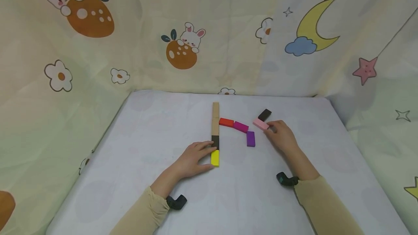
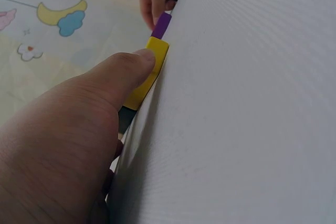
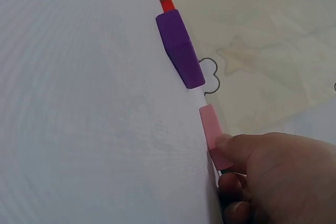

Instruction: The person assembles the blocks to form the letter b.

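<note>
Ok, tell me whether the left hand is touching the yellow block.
Touching. The left wrist view shows the thumb of the left hand pressed against the side of the yellow block; the head view agrees, with fingers resting along the block's left edge.

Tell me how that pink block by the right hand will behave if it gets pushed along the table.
The pink block lies flat with squared edges, so it should slide, not roll or tip. It looks rigid and probably light; the right hand moves it with fingertips alone.

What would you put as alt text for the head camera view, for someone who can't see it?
Two hands arrange coloured blocks on a white table: the left hand rests against a yellow block ending a straight line, and the right hand pinches a pink block. Red, magenta and purple blocks curve between them.
</note>
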{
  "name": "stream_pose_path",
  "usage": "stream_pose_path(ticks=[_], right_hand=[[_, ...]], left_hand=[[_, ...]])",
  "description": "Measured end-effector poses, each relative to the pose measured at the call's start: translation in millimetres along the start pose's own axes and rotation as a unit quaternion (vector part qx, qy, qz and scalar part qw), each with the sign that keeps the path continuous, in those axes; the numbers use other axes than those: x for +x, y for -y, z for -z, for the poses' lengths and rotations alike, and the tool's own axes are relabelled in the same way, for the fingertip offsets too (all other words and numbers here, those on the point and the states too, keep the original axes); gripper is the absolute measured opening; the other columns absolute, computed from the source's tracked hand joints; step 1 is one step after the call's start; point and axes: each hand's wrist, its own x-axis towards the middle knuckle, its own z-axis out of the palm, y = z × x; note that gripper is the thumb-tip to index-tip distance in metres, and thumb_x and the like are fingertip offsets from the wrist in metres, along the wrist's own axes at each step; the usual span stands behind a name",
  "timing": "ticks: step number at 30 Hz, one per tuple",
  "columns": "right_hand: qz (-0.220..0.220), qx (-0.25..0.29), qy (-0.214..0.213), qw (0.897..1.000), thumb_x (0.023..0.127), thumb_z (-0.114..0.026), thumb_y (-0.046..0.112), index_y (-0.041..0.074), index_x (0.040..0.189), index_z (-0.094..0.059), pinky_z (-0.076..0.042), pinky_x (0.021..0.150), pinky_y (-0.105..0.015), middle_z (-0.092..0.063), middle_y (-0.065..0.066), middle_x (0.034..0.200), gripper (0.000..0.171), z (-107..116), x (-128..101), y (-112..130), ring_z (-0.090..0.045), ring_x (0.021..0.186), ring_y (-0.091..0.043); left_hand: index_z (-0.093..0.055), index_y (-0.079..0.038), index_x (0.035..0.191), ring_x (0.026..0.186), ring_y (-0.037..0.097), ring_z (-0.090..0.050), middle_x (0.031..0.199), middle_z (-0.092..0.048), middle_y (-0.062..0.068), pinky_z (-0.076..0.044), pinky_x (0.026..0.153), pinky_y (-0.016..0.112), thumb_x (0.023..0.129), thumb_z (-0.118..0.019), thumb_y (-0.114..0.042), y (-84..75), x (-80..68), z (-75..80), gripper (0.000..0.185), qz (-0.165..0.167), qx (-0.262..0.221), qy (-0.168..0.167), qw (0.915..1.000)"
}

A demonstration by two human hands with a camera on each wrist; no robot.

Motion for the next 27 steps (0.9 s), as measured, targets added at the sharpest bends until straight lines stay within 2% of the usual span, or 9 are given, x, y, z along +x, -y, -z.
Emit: stream_pose_path(ticks=[8,13,18,21,23,27], right_hand=[[0.012,0.002,0.015,1.000,0.102,-0.051,0.018,0.006,0.140,-0.053,-0.039,0.106,-0.062,-0.048,-0.024,0.142,0.041,3.3,1.0,-0.7,-0.049,0.128,-0.046],[0.008,-0.003,0.036,0.999,0.102,-0.051,0.021,0.016,0.147,-0.049,-0.039,0.106,-0.063,-0.044,-0.020,0.146,0.046,1.9,-0.5,1.0,-0.048,0.129,-0.044],[0.023,-0.005,0.027,0.999,0.102,-0.047,0.013,0.017,0.135,-0.060,-0.037,0.108,-0.062,-0.049,-0.016,0.141,0.036,1.4,-1.4,2.4,-0.046,0.132,-0.042],[0.026,0.003,0.018,1.000,0.102,-0.041,0.007,0.015,0.129,-0.064,-0.036,0.110,-0.062,-0.051,-0.018,0.139,0.037,2.8,-0.8,2.0,-0.045,0.132,-0.043],[0.020,0.005,0.023,1.000,0.101,-0.040,0.008,0.014,0.133,-0.062,-0.035,0.110,-0.062,-0.049,-0.019,0.141,0.038,3.9,-0.4,1.0,-0.044,0.134,-0.043],[-0.001,0.015,0.054,0.998,0.097,-0.048,0.018,0.012,0.147,-0.045,-0.035,0.110,-0.064,-0.039,-0.022,0.150,0.050,7.0,-0.6,0.6,-0.041,0.135,-0.045]], left_hand=[[-0.040,-0.037,0.150,0.144,0.021,-0.034,0.160,-0.032,-0.010,-0.028,0.120,0.045,0.092,-0.061,-0.055,1.2,-0.7,-0.9,0.064,0.002,0.003,-0.002,1.0000],[-0.040,-0.036,0.150,0.145,0.022,-0.034,0.160,-0.031,-0.010,-0.028,0.120,0.045,0.092,-0.061,-0.055,1.0,-0.3,-0.4,0.065,0.001,0.002,0.001,1.0000],[-0.040,-0.037,0.150,0.144,0.022,-0.035,0.160,-0.032,-0.010,-0.028,0.120,0.045,0.092,-0.062,-0.055,0.6,-0.2,-0.5,0.065,0.001,0.006,-0.001,1.0000],[-0.040,-0.037,0.150,0.144,0.022,-0.035,0.160,-0.032,-0.009,-0.029,0.120,0.045,0.092,-0.062,-0.055,0.6,0.0,-0.6,0.065,0.001,0.008,-0.002,1.0000],[-0.040,-0.037,0.150,0.144,0.022,-0.035,0.160,-0.032,-0.009,-0.029,0.120,0.046,0.092,-0.062,-0.055,0.5,-0.1,-0.6,0.065,0.002,0.008,0.000,1.0000],[-0.040,-0.037,0.150,0.144,0.022,-0.034,0.160,-0.032,-0.009,-0.028,0.120,0.046,0.092,-0.062,-0.055,0.5,-0.2,-0.5,0.065,0.001,0.006,0.000,1.0000]])
